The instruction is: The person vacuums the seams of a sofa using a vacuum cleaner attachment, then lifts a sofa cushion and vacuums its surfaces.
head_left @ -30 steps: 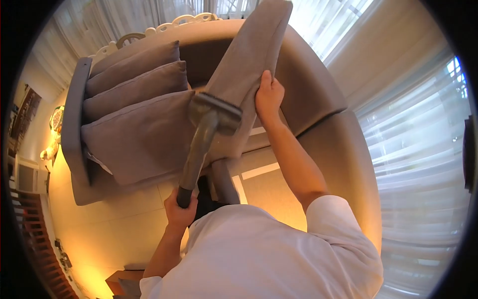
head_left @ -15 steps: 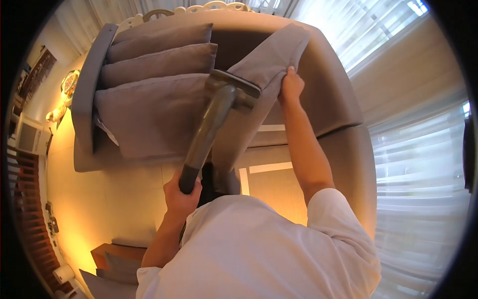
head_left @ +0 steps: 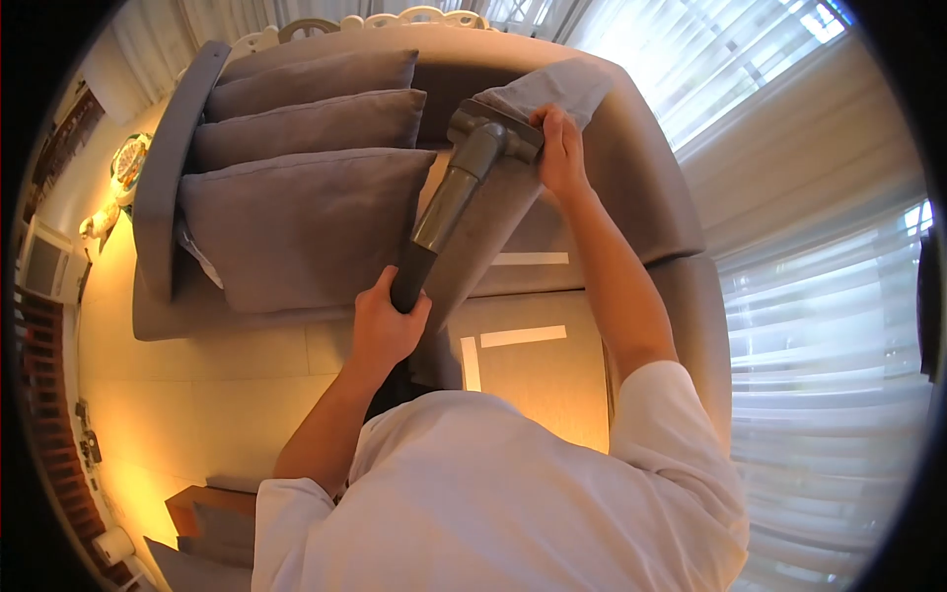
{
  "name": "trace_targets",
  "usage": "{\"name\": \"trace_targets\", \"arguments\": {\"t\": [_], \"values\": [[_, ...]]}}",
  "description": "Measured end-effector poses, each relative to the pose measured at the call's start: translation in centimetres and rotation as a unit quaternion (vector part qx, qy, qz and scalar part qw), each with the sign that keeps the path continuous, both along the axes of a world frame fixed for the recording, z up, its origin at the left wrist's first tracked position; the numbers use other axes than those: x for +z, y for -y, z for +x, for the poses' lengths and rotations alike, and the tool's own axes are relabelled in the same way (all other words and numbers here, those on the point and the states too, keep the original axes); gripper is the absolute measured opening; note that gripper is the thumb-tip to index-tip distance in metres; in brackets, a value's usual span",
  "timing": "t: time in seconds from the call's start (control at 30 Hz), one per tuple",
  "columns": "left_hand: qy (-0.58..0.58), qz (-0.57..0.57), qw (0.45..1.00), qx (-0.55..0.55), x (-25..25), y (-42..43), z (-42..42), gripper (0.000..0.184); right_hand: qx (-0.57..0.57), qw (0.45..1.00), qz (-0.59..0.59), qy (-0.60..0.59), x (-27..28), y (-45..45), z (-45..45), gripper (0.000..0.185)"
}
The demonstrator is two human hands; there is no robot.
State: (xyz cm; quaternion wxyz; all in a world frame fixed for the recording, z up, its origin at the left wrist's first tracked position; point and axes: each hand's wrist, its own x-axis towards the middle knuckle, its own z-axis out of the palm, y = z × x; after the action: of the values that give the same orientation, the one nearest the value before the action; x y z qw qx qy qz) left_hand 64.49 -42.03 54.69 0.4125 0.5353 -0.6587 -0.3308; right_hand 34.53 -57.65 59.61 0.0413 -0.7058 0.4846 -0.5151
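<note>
My left hand (head_left: 388,321) is closed around the black grip of a grey vacuum cleaner wand (head_left: 452,204). The wand slants up to a wide flat nozzle (head_left: 496,126), which lies against a limp grey cushion (head_left: 554,87). At the nozzle's right end, my right hand (head_left: 562,153) has its fingers curled on the cushion's edge. Whether those fingers also touch the nozzle I cannot tell. The cushion stretches down toward my body, partly behind the wand.
Several grey cushions (head_left: 296,222) lean in a row at the left of the sofa (head_left: 646,168). Pale strips (head_left: 523,335) mark the surface below my right arm. Sheer curtains (head_left: 829,365) hang at the right, and a brown wooden piece (head_left: 192,508) stands lower left.
The wand and my left hand have moved up and to the right, bringing the nozzle close to my right hand. My right hand has shifted slightly up and left.
</note>
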Motion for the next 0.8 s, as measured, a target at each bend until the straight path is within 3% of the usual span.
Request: {"name": "trace_targets", "arguments": {"t": [0.17, 0.23, 0.3, 0.33, 0.37, 0.47, 0.6, 0.8], "values": [[0.017, 0.042, 0.999, 0.016, -3.9, -1.3, 0.7, 0.024, -0.031, 0.998, 0.059, -0.016, 0.0, 1.7, -0.6, 0.055], [0.047, 0.080, 0.996, -0.002, -8.6, -3.0, 2.6, 0.026, -0.082, 0.996, -0.037, -0.026, 0.4, 3.0, -1.6, 0.062], [0.178, 0.018, 0.984, -0.018, -14.5, -5.8, 6.3, 0.028, -0.114, 0.993, -0.013, 0.003, 3.1, 3.5, -3.4, 0.063], [0.191, 0.074, 0.978, -0.027, -14.6, -7.3, 8.1, 0.028, -0.144, 0.989, 0.011, 0.027, 4.4, 3.8, -4.4, 0.064], [0.202, 0.127, 0.970, -0.038, -14.0, -7.4, 8.9, 0.029, -0.152, 0.988, 0.001, 0.026, 5.3, 4.2, -5.3, 0.064], [0.142, 0.131, 0.981, -0.005, -7.4, -5.2, 7.5, 0.028, -0.173, 0.985, 0.017, -0.020, 6.1, 3.6, -7.7, 0.064], [0.057, 0.019, 0.997, -0.041, 2.4, 0.5, 0.8, 0.024, -0.199, 0.979, 0.051, -0.002, 5.6, 3.2, -8.3, 0.062], [0.073, -0.005, 0.995, -0.065, -0.2, 1.9, -2.6, 0.023, -0.192, 0.981, 0.024, -0.028, 6.5, 3.3, -8.7, 0.060]]}}
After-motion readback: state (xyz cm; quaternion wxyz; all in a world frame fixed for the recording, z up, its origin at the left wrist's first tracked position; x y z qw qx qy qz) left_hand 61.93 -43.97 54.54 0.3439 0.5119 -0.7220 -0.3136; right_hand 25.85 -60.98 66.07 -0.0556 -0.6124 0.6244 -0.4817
